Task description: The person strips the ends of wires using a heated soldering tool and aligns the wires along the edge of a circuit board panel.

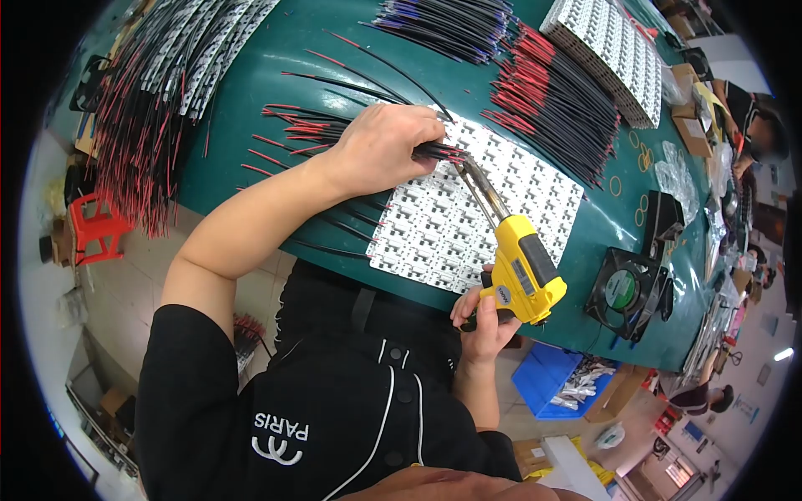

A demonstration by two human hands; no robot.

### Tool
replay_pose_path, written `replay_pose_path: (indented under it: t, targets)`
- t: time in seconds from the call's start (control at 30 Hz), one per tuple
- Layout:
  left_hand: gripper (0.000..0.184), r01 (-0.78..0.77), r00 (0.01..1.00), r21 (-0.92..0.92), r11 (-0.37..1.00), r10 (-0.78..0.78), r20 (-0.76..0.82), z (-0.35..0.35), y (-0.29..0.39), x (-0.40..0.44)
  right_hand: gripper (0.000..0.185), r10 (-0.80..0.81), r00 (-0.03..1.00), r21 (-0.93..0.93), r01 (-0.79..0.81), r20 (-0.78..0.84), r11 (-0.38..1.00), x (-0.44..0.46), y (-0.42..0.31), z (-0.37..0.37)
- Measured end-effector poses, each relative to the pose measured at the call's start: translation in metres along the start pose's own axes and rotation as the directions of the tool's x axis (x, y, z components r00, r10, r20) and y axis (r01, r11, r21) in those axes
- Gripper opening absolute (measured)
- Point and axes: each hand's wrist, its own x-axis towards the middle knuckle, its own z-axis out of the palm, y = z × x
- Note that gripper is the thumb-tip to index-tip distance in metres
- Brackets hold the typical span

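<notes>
My left hand [386, 146] is closed round a small bundle of black wires [436, 151] with red ends, above the white panel. My right hand [486, 324] grips the handle of a yellow soldering gun [526, 271], its metal tip reaching up to the wire ends beside my left fingers. Whether the tip touches them I cannot tell. Beneath both lies a white panel of small circuit boards [443, 234]. Several black wires with red tips [313, 125] stick out from its left side, partly hidden by my left forearm.
Red-and-black wires [551, 100] and blue-tipped wires [443, 25] lie at the back. Stacked white panels [606, 54] stand behind; wired panels [196, 63] hang over the left edge. A black fan [622, 292] sits at right, near rubber bands [615, 185]. A blue bin [543, 384] is below.
</notes>
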Motion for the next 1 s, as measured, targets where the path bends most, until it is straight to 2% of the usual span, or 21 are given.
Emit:
replay_pose_path:
  t: [0.1,0.4,0.5,0.8,0.9,1.0]
  targets:
    - [0.022,0.068,0.998,-0.026,0.997,-0.068,-0.001,0.001,0.002,0.0,0.041,-0.006,1.0,-0.013,0.007,0.029,1.0,0.0,-0.001,0.0]
    - [0.023,0.109,0.994,-0.058,0.992,-0.11,-0.023,0.003,0.003,-0.001,0.042,-0.018,0.999,-0.045,0.019,0.041,0.999,0.0,-0.001,-0.001]
    - [0.023,0.114,0.993,-0.066,0.991,-0.115,-0.018,0.003,0.002,-0.002,0.044,-0.016,0.999,0.012,0.017,-0.034,1.0,0.002,-0.004,0.003]
    - [0.022,0.161,0.987,-0.125,0.979,-0.162,-0.005,0.001,0.003,0.001,0.047,-0.004,0.999,0.043,0.006,-0.04,0.999,0.003,-0.005,0.002]
    - [0.02,0.283,0.954,-0.148,0.948,-0.264,0.14,-0.005,0.003,0.007,0.047,-0.027,0.997,0.045,0.031,-0.079,0.999,0.003,-0.004,0.003]
    - [0.02,0.319,0.939,-0.275,0.907,-0.264,0.22,-0.01,-0.005,0.008,0.046,-0.023,0.998,0.068,0.027,-0.057,0.997,0.004,-0.006,0.002]
